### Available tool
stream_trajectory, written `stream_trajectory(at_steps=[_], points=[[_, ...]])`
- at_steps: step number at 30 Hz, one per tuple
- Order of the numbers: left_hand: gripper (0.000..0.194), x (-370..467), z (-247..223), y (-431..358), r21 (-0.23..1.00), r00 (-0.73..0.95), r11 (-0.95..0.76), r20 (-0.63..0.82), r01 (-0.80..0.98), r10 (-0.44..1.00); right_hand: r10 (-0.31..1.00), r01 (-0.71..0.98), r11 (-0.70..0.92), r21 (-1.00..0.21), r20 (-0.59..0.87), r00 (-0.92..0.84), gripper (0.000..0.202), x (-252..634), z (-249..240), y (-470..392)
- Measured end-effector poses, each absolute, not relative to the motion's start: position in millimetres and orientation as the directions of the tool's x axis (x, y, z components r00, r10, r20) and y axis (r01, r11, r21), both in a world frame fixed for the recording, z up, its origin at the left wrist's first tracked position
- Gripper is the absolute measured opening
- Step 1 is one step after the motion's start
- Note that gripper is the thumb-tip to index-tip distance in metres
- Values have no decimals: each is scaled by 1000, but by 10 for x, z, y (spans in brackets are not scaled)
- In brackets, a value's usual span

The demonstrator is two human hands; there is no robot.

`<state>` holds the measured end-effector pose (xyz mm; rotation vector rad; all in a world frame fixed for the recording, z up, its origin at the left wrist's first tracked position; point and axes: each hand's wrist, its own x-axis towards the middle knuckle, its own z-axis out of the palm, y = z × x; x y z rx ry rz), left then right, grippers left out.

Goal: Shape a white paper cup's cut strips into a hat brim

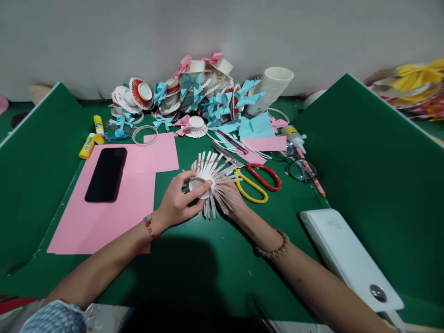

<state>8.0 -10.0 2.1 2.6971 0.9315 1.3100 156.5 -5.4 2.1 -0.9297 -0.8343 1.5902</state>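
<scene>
A paper cup (209, 172), its wall cut into many thin strips that fan out around the round base, is held between both hands above the green table. My left hand (185, 196) grips it from the left, with fingers at the base and the lower strips. On the other side, my right hand (233, 200) is behind the fanned strips, which hide most of its fingers. Scissors (258, 178) with one red and one yellow handle lie just beyond my right hand. Left of my left hand are pink paper sheets (114, 226) with a black phone (107, 175) on them.
Finished-looking cup shapes with blue and pink paper bows (190, 88) are heaped along the wall, beside stacked paper cups (272, 88). Glue sticks (87, 145) stand left. Eyeglasses (301, 169), a glue bottle (294, 138) and a white power bank (350, 256) lie right. Green partitions (381, 171) flank the table.
</scene>
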Motion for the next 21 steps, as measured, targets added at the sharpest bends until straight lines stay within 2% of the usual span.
stream_trajectory(at_steps=[7, 12, 17, 21], points=[[44, 77, 30, -118, 242, 479, -824, 716, 512, 507, 992, -417, -123, -900, -118, -38, 30, 1601, 2, -63], [44, 65, 19, -119, 259, 478, -826, 713, 500, 513, 1000, -268, -30, -963, -30, -5, 44, 1615, -1, -73], [43, 56, 38, -123, 255, 483, -837, 720, 484, 499, 1000, -173, 23, -985, 23, 4, 43, 1627, 24, -88], [55, 66, 78, -134, 338, 416, -816, 730, 469, 542, 999, -207, 5, -978, -3, 36, 46, 1619, 61, -81]])
